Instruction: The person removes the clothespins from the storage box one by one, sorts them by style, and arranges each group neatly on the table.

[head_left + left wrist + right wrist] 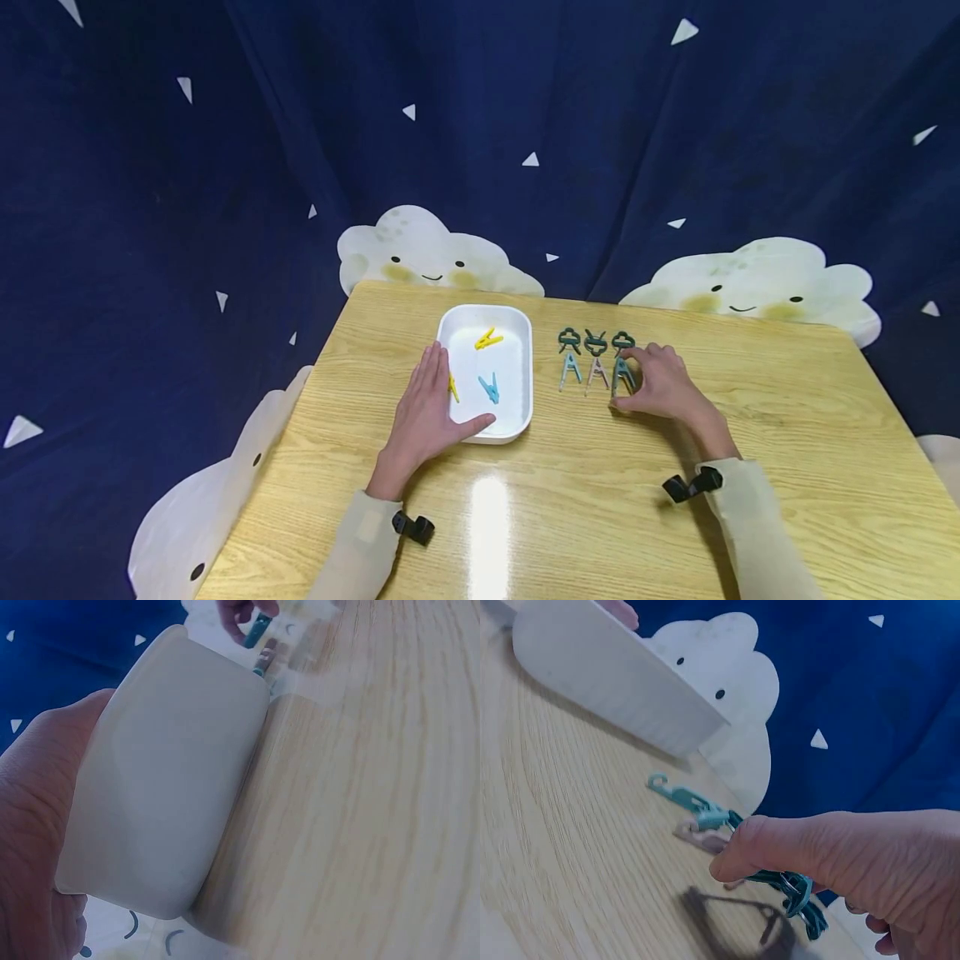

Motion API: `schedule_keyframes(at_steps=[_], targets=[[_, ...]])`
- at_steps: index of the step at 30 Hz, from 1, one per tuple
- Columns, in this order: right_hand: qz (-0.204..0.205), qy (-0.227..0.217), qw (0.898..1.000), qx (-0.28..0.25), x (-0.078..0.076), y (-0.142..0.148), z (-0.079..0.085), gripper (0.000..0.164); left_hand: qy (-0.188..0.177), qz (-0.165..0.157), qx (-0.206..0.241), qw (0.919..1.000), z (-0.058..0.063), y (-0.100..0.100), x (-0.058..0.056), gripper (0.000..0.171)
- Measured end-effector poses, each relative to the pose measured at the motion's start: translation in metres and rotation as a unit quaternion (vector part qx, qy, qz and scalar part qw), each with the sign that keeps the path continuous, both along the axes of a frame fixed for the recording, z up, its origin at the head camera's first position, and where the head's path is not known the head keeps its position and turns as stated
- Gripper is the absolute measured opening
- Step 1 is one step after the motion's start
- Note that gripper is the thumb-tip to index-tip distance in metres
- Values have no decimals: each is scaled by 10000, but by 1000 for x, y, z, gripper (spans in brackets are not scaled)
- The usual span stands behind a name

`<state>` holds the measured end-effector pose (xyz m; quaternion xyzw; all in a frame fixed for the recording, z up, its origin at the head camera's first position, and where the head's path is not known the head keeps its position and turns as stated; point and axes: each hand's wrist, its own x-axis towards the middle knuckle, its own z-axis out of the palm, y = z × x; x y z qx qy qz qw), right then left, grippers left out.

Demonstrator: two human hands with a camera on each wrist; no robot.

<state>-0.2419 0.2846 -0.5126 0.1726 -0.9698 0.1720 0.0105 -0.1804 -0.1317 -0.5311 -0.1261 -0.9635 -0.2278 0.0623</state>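
My left hand (429, 410) lies along the left side of a white plastic tray (513, 362), fingers straight, thumb stretched over the near rim. Inside the tray are a yellow clothespin (489, 338), a light blue clothespin (491, 388) and another yellow clothespin (453, 388) partly hidden by the fingers. Right of the tray, my right hand (663, 383) pinches a dark teal clothespin (624, 377) between thumb and fingers. Its shadow falls on the wood in the right wrist view. Beside it lie a pink clothespin (597, 372) and a light teal clothespin (570, 367).
Behind those clothespins, a row of dark green cloud-shaped clips (569, 337) lies on the wooden table (757, 400). A navy curtain (585, 192) with white triangles and cloud shapes hangs at the table's far edge.
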Motion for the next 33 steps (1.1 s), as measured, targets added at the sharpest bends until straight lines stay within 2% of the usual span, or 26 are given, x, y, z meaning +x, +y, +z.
schedule_keyframes(at_steps=[10, 28, 33], targets=[[-149, -228, 9993, 242, -6, 12, -10, 89, -22, -12, -80, 10000, 0, 0, 0, 137], [-202, -321, 9990, 244, -10, 15, -6, 89, -200, 39, -72, 9998, 1, 0, 0, 138], [-140, -147, 9998, 61, -7, 4, 6, 91, -208, 66, -63, 9997, 1, 0, 0, 138]])
